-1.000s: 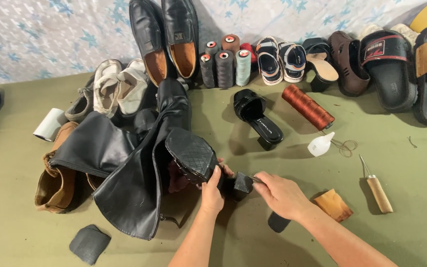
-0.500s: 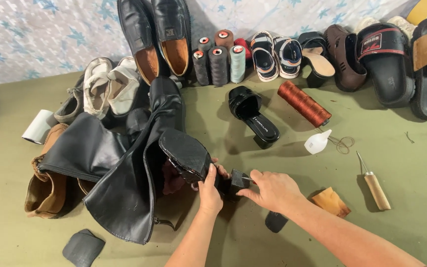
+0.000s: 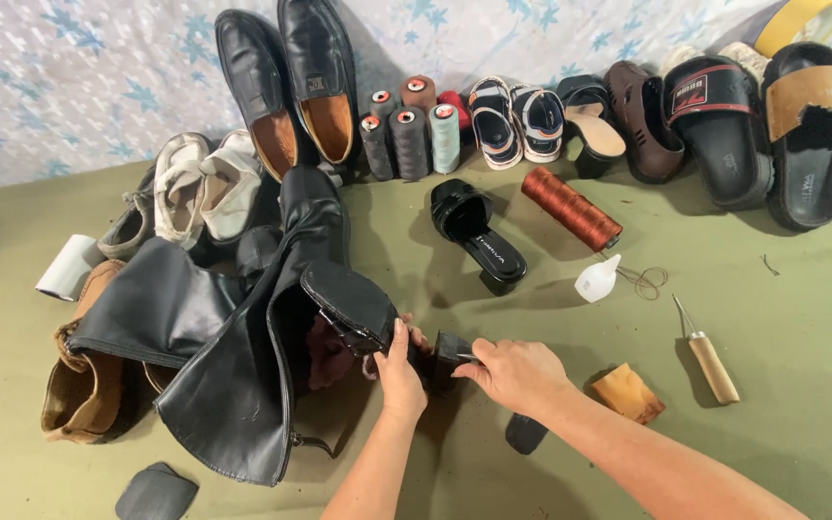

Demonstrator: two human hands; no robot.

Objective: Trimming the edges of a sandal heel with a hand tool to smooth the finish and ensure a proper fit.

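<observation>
Boot (image 3: 243, 385) laid at bench (image 3: 782, 327) near-left, sole turned up. Heel end gripped by left hand (image 3: 399, 371); small dark heel piece (image 3: 451, 347) pinched by right hand (image 3: 517, 374). Heel-fitting step judged underway; alignment against heel needed next.

A shoe-repair workshop: worn shoes (image 3: 286, 91), sandals (image 3: 517, 120) and boots (image 3: 243, 385) crowd a green table (image 3: 782, 327) beside thread spools (image 3: 406, 135), an awl (image 3: 707, 354) and a glue bottle (image 3: 597, 279).
</observation>
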